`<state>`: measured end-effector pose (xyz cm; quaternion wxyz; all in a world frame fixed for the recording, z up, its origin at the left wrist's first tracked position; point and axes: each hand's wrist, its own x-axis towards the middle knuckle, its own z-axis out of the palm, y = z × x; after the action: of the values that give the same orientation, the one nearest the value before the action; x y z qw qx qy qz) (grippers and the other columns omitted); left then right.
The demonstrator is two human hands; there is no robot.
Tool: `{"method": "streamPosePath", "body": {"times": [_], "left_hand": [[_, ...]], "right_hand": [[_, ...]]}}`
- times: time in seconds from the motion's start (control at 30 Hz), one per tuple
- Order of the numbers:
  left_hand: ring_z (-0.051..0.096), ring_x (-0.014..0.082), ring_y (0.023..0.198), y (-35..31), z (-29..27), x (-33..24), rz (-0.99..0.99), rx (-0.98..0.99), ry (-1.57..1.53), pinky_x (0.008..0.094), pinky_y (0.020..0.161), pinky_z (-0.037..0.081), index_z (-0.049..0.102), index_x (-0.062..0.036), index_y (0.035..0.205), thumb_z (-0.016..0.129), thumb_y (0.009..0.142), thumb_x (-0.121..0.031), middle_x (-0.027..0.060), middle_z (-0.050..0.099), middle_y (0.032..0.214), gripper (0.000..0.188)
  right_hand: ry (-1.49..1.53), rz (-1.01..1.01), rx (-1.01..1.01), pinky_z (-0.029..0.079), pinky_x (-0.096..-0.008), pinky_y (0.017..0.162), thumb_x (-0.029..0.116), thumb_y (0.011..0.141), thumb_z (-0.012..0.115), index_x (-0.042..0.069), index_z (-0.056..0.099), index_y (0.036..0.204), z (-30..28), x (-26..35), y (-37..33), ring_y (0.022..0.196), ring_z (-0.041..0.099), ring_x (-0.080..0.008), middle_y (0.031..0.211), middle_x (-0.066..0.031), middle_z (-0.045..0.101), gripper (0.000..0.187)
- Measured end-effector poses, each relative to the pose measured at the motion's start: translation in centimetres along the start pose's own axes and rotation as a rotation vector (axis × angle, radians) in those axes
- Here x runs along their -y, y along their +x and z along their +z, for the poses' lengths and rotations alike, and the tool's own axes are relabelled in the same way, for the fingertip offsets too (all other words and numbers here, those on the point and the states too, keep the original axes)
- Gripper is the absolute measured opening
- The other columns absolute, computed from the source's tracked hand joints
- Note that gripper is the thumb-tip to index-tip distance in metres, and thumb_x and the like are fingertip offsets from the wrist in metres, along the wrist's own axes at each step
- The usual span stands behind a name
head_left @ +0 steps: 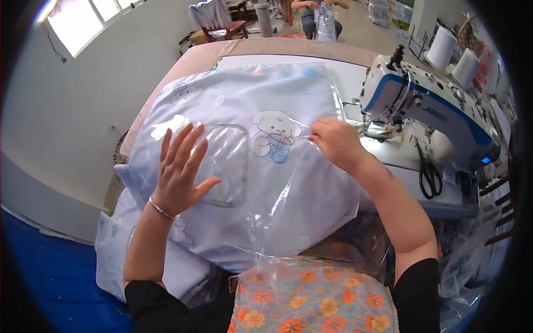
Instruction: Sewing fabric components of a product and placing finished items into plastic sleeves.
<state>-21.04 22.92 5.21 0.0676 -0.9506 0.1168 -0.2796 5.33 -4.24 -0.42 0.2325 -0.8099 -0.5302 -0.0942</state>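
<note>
A pale lavender fabric piece point(266, 205) printed with cartoon dogs lies spread over the sewing table, with shiny clear plastic film point(284, 191) across part of it. A rectangular patch with a grey edge point(227, 166) shows at its middle. My left hand point(186, 164) is open, fingers spread, just over the fabric beside that patch; whether it touches is hard to tell. Fingers of my right hand point(333, 139) are pinched on the clear film next to the printed dog, drawing creases in it. A floral cloth point(311, 302) covers my lap, and film hangs over its upper edge.
A white and blue sewing machine point(427, 105) stands at the right, with black scissors point(428, 172) beside it and thread cones point(442, 47) behind. More printed fabric point(133, 250) hangs at lower left. Another person point(319, 22) works beyond the table.
</note>
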Motion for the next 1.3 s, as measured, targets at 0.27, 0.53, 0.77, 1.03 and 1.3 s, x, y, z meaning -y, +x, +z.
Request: {"method": "streamPosePath", "body": {"times": [0.27, 0.53, 0.77, 1.03, 1.3], "left_hand": [[0.051, 0.0045, 0.068, 6.3, -0.3, 12.7, -0.802, -0.465, -0.615, 0.0206, 0.06, 0.042, 0.07, -0.0015, 0.109, 0.055, 0.101, -0.012, -0.005, 0.057, 0.078, 0.02], [0.068, 0.0401, 0.089, 12.0, 2.9, 28.5, -0.741, -0.1, 0.435, 0.0503, 0.077, 0.053, 0.068, -0.0082, 0.1, 0.05, 0.099, -0.037, 0.0179, 0.071, 0.1, 0.034], [0.058, 0.0339, 0.123, 10.0, 22.3, 19.4, -0.636, 0.486, 0.215, 0.044, 0.106, 0.044, 0.058, -0.0043, 0.125, 0.049, 0.096, -0.03, 0.02, 0.059, 0.132, 0.041], [0.052, 0.0378, 0.129, 20.9, 26.3, 7.3, -0.263, 0.298, 0.005, 0.0436, 0.108, 0.041, 0.062, -0.003, 0.127, 0.054, 0.094, -0.05, 0.0229, 0.055, 0.138, 0.058], [0.06, 0.0346, 0.114, 32.3, 31.4, 7.6, -0.365, 0.409, -0.049, 0.0432, 0.098, 0.047, 0.065, -0.004, 0.109, 0.061, 0.09, -0.05, 0.0184, 0.063, 0.124, 0.051]], "right_hand": [[0.547, 0.22, 0.307, 0.054, -0.0387, 0.061, 0.023, 0.1, 0.056, 0.005, 0.059, 0.096, -2.9, 3.8, -0.4, 0.07, 0.07, -0.0293, 0.081, -0.0145, 0.07, 0.019], [1.819, 0.646, 0.5, 0.052, -0.0279, 0.052, 0.024, 0.103, 0.052, 0.003, 0.054, 0.1, -2.0, 5.0, -4.2, 0.06, 0.069, -0.0199, 0.087, -0.0174, 0.07, 0.021], [1.284, 0.664, 0.959, 0.056, -0.0279, 0.065, 0.027, 0.101, 0.059, 0.002, 0.06, 0.104, -2.9, 1.1, -7.8, 0.074, 0.07, -0.0158, 0.09, -0.0112, 0.071, 0.025], [1.197, 0.778, 0.613, 0.053, -0.0246, 0.062, 0.025, 0.1, 0.061, 0.002, 0.065, 0.1, -0.4, -3.6, -1.6, 0.071, 0.067, -0.0108, 0.088, -0.0068, 0.071, 0.023], [1.197, 0.639, 0.554, 0.052, -0.0241, 0.063, 0.014, 0.099, 0.06, -0.001, 0.066, 0.096, 0.1, -4.3, -4.1, 0.071, 0.064, -0.0081, 0.087, -0.0062, 0.071, 0.017]]}}
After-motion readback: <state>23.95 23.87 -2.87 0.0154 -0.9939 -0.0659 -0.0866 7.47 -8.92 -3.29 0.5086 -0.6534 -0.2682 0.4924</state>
